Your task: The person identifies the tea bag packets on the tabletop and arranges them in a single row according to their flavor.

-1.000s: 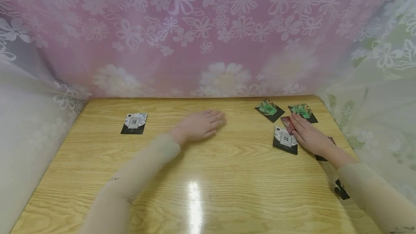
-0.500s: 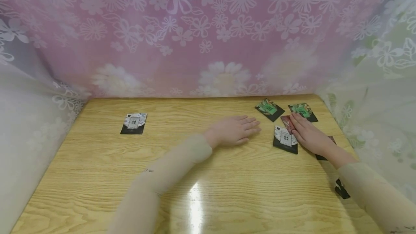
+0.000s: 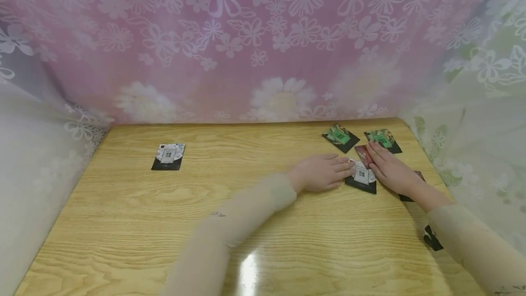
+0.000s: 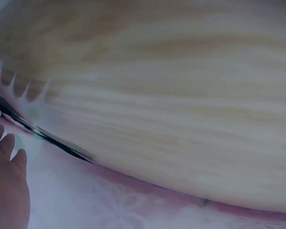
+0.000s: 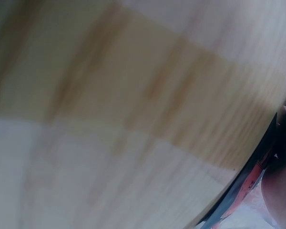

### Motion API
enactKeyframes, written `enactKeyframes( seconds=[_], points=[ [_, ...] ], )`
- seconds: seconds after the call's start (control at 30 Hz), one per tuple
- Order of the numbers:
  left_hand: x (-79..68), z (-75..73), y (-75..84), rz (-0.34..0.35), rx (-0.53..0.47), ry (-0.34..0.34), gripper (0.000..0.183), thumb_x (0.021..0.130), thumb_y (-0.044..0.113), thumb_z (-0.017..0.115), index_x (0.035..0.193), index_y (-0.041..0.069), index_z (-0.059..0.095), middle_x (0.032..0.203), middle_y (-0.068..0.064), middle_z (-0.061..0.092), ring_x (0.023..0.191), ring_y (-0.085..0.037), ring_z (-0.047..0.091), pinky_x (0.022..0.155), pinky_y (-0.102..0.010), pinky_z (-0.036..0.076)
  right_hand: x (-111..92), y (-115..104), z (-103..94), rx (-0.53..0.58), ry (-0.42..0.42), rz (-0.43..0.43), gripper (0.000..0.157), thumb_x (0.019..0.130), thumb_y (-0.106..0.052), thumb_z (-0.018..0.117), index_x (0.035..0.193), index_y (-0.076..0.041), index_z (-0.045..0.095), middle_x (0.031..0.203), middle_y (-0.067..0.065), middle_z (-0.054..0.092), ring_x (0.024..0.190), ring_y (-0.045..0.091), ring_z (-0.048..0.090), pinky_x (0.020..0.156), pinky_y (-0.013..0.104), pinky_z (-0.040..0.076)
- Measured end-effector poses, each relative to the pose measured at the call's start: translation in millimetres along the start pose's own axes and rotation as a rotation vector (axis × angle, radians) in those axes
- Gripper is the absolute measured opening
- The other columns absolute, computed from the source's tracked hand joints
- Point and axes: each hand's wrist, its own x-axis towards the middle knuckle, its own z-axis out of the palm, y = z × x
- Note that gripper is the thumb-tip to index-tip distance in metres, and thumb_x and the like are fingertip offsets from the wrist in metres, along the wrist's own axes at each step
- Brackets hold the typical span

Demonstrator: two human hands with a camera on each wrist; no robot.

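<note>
At the far left of the wooden table (image 3: 123, 223), a flat black packet with a pale floral top (image 3: 168, 156) lies by itself, unmoved since the earlier frames. Toward the right comes the left hand (image 3: 320, 172), and here is the main change: a second ago it was over the middle of the table, half a second ago it was short of the packets, and now its fingertips overlap the left edge of a white-and-black packet (image 3: 363, 182). Its fingers are straight and grasp nothing; whether they touch that packet or hover over it, I cannot tell. Just behind, a green-and-black packet (image 3: 340, 138) lies at an angle, in the same place as before. Next is a red packet (image 3: 361, 155), partly covered by the right hand (image 3: 390, 170), which has stayed put, laid flat with its fingers extended and not clenched. The red packet sits just beside the white-and-black one. Behind the right fingertips lies another green packet (image 3: 385, 140). A dark packet (image 3: 406, 198) shows partly from under the right wrist, and nearer, a black object (image 3: 432, 240) is half hidden by the sleeve (image 3: 468, 236). The packets' contents are hidden.
</note>
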Motion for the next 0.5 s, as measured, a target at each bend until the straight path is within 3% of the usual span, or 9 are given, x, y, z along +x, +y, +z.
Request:
enactKeyframes(
  seconds=[0.27, 0.5],
  points=[
    [15.4, -5.1, 12.7, 0.015, 0.033, -0.066, 0.062, 0.117, 0.046, 0.018, 0.173, 0.023, 0.004, 0.181, 0.002, 0.002, 0.168, -0.016, 0.005, 0.140, -0.033, 0.006, 0.6, -1.4, -2.3, 0.012, -0.016, 0.016, 0.067, 0.115, -0.023, 0.044, 0.167, 0.009, 0.015, 0.173, 0.034, 0.018, 0.162, 0.050, 0.015, 0.136, 0.061, 0.014],
    [21.6, -7.3, 18.7, 0.013, 0.044, -0.043, 0.063, 0.117, 0.047, 0.019, 0.173, 0.022, 0.004, 0.181, 0.001, 0.005, 0.168, -0.016, 0.006, 0.140, -0.033, 0.008, 0.1, -0.9, -2.4, 0.005, -0.004, 0.004, 0.065, 0.116, -0.021, 0.043, 0.166, 0.010, 0.018, 0.171, 0.035, 0.020, 0.161, 0.051, 0.017, 0.137, 0.059, 0.014]
  ],
)
